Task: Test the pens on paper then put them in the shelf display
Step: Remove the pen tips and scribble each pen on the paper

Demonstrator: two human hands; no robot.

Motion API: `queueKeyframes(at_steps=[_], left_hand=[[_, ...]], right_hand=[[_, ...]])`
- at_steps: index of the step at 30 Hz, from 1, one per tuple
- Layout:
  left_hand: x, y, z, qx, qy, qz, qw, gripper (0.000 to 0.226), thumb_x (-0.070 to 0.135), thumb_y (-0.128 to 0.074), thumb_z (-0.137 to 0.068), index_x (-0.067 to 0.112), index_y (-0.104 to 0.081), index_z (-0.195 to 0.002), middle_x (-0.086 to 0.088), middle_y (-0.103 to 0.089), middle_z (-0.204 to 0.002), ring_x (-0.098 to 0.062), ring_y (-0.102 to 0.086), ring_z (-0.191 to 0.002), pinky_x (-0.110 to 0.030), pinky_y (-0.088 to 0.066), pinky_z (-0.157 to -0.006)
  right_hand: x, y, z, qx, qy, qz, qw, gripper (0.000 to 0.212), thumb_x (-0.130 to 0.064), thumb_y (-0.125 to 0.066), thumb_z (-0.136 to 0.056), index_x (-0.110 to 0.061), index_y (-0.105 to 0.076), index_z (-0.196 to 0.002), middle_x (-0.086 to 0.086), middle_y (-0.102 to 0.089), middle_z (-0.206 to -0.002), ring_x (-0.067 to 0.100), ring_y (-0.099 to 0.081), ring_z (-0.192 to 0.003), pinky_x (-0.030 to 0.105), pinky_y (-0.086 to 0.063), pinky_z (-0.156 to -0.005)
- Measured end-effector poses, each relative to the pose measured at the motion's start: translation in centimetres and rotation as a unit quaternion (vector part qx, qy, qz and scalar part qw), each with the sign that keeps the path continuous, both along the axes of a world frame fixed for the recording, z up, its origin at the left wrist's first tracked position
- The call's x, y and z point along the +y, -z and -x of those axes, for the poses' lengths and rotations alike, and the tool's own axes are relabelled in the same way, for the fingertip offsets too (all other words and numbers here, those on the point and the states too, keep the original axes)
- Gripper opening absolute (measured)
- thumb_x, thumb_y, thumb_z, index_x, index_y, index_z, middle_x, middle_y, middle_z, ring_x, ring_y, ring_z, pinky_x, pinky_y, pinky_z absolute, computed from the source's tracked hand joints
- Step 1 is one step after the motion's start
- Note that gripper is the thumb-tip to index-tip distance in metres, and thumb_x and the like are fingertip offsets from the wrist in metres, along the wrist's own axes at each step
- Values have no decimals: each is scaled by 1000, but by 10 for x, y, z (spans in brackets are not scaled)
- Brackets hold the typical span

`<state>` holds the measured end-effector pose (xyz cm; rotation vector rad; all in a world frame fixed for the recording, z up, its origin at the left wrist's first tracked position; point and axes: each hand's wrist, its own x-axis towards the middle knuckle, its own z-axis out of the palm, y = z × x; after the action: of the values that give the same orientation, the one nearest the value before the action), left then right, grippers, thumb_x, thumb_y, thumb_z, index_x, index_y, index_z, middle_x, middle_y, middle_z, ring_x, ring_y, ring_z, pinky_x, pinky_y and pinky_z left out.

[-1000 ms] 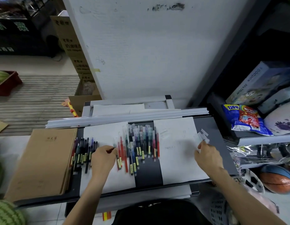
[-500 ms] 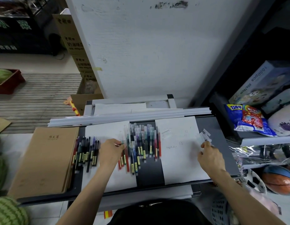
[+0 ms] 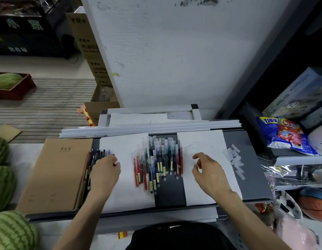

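Pens (image 3: 157, 165) of many colours are laid side by side in a bunch at the middle of the dark surface (image 3: 256, 183), partly on the left sheet of paper (image 3: 127, 195). A second, darker row of pens (image 3: 98, 154) is seen near the left edge, beside a stack of brown notebooks (image 3: 55, 174). The left hand (image 3: 104, 175) is curled over this row; whether a pen is held cannot be told. The right hand (image 3: 209, 175) is kept loosely open over the right sheet (image 3: 207, 141), with nothing in it. Clear caps (image 3: 233, 157) are scattered towards the right edge
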<state>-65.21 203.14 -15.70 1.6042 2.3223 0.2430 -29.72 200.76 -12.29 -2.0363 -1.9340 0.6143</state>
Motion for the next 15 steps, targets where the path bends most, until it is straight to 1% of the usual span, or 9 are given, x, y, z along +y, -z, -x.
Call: queueKeyframes(at_steps=[1, 2, 3, 5, 8, 10, 12, 13, 15], left_hand=[[0, 0, 7, 24, 7, 9, 1000, 17, 27, -63, -97, 18, -69, -84, -2, -71, -81, -26, -67, -72, -38, -59, -69], [1, 1, 13, 32, 16, 21, 999, 20, 30, -62, -97, 19, -65, -80, -1, -67, -77, -25, -66, -70, -40, -60, -69], [1, 3, 16, 33, 24, 31, 999, 21, 32, -62, -98, 19, -63, -81, 0, -65, -78, -24, -66, -70, -42, -60, -70], [2, 5, 18, 36, 36, 42, 998, 19, 34, -62, -99, 19, -65, -88, 0, -65, -84, -23, -65, -74, -42, -60, -72], [4, 9, 16, 41, 45, 58, 996, 20, 34, -62, -101, 16, -71, -97, -3, -68, -92, -26, -68, -80, -43, -61, -76], [6, 8, 11, 58, 51, 69, 995, 23, 30, -58, -100, 13, -72, -93, -5, -68, -90, -28, -68, -80, -43, -61, -75], [5, 6, 7, 75, 45, 73, 994, 24, 29, -56, -97, 13, -68, -85, -3, -66, -84, -27, -66, -74, -40, -60, -71], [4, 5, 5, 78, 42, 72, 993, 24, 30, -55, -95, 14, -66, -80, -2, -64, -80, -25, -64, -70, -39, -59, -69], [1, 2, 2, 64, 37, 65, 995, 25, 31, -53, -95, 16, -59, -76, 1, -61, -75, -21, -60, -64, -37, -55, -65]], right_hand=[[0, -3, 5, -2, -15, -9, 1000, 27, -22, -59, -97, -25, -59, -124, -6, -66, -100, 11, -57, -81, 27, -46, -69], [-1, -6, 11, -2, -28, -18, 999, 27, -22, -58, -97, -26, -60, -123, -7, -66, -103, 13, -60, -84, 29, -48, -69], [-2, -9, 16, 1, -38, -25, 999, 26, -22, -57, -97, -27, -61, -122, -7, -66, -105, 14, -62, -88, 31, -51, -70], [-3, -13, 24, 8, -57, -36, 998, 26, -23, -56, -97, -27, -63, -121, -7, -64, -107, 16, -65, -94, 33, -56, -74], [-7, -15, 33, 16, -75, -43, 996, 24, -24, -56, -98, -27, -65, -119, -8, -62, -106, 14, -64, -93, 32, -55, -74], [-10, -15, 36, 31, -70, -34, 996, 20, -22, -58, -97, -27, -67, -115, -10, -61, -103, 12, -62, -91, 30, -54, -75], [-12, -15, 38, 80, -50, -15, 995, 15, -20, -61, -97, -25, -71, -106, -12, -62, -99, 8, -62, -88, 26, -53, -78], [-13, -15, 39, 118, -33, 0, 992, 12, -20, -63, -97, -25, -73, -102, -14, -63, -97, 7, -62, -87, 23, -51, -79], [-13, -21, 38, 201, 13, 38, 979, 12, -20, -65, -97, -26, -75, -96, -15, -69, -92, 2, -65, -87, 11, -47, -76]])
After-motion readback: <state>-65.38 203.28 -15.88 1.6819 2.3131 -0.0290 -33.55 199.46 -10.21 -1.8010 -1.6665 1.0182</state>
